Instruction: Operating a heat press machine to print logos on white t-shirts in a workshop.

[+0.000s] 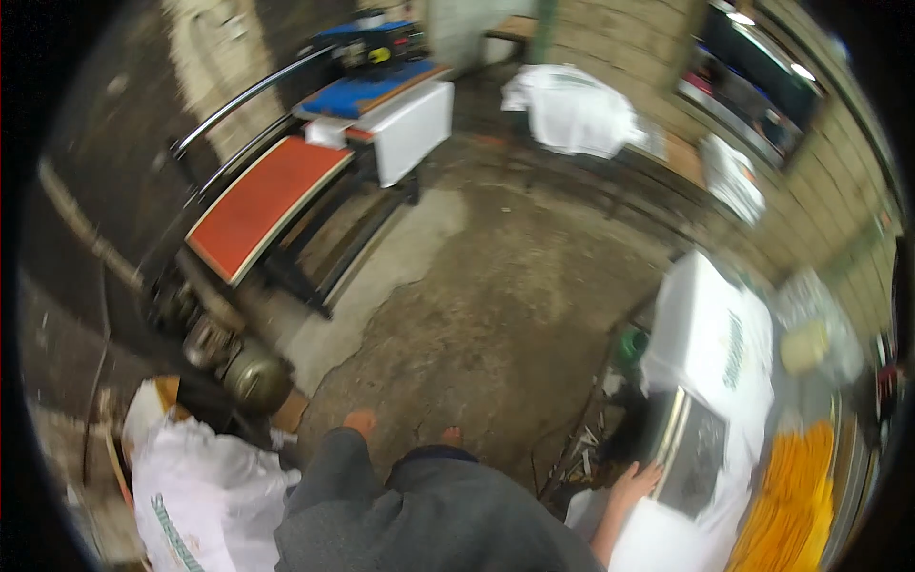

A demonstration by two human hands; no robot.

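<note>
My right hand [634, 484] reaches in from the lower right, fingers apart, resting by the metal edge of a dark grey board [694, 453]. White printed cloth [701, 324] is draped over the far part of that board, and more white material [629, 543] lies beside my hand. Bright yellow fabric [782, 486] is to the right of it. A pile of white printed garments [210, 486] is at the lower left. My left hand is not in view. My bare feet show below on the floor.
A press machine [372, 48] with blue [367, 91] and red [267, 200] platens stands back left, a compressor tank [257, 381] below. White garments [572, 105] cover benches along the back wall. A clear plastic bag [824, 315] sits at the right. Concrete floor [477, 286] lies between.
</note>
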